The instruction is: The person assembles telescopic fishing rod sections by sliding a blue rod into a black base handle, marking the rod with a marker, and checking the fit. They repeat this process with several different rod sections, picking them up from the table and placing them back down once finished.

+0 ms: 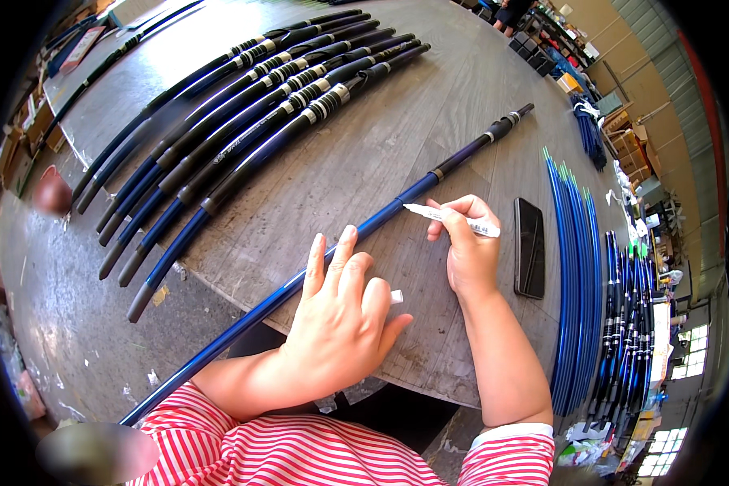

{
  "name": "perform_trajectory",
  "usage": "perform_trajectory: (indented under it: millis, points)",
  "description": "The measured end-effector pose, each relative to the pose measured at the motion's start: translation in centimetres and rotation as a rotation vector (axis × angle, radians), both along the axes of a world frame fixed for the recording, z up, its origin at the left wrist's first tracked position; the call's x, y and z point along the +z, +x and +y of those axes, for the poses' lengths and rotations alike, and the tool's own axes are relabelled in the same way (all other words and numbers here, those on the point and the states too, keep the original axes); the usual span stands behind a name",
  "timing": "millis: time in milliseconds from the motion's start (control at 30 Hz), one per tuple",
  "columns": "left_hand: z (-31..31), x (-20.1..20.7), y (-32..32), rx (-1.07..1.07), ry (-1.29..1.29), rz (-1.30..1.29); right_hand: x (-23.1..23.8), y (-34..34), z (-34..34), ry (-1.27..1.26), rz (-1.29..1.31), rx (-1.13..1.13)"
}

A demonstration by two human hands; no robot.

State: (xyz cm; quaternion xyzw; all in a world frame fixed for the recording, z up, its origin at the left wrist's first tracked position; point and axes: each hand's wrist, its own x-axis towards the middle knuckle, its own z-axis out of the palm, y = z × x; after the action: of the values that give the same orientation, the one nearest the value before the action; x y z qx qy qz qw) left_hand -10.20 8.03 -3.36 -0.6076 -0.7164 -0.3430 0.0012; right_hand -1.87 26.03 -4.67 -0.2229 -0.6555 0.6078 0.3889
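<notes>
A blue telescopic fishing rod lies slantwise across the table, its dark handle section pointing to the far right. My left hand lies over the rod, two fingers stretched onto the tube. Its other fingers are curled, and a small white pen cap sticks out beside them, apparently held there. In my right hand I grip an uncapped white paint marker. The marker's tip is at the rod, just below a joint between two sections.
Several black-and-blue rods lie side by side on the grey table at the far left. A black phone lies right of my right hand. Beyond it are thin blue rod sections and more assembled rods.
</notes>
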Motion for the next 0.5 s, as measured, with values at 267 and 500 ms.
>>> perform_trajectory:
  millis: [267,500]
  points:
    - [0.06,-0.03,0.05,-0.003,0.006,0.004,0.12,0.04,-0.13,-0.005,-0.036,-0.01]
    - [0.07,0.01,0.07,0.003,0.006,-0.001,0.14,-0.12,-0.15,-0.017,-0.031,-0.023]
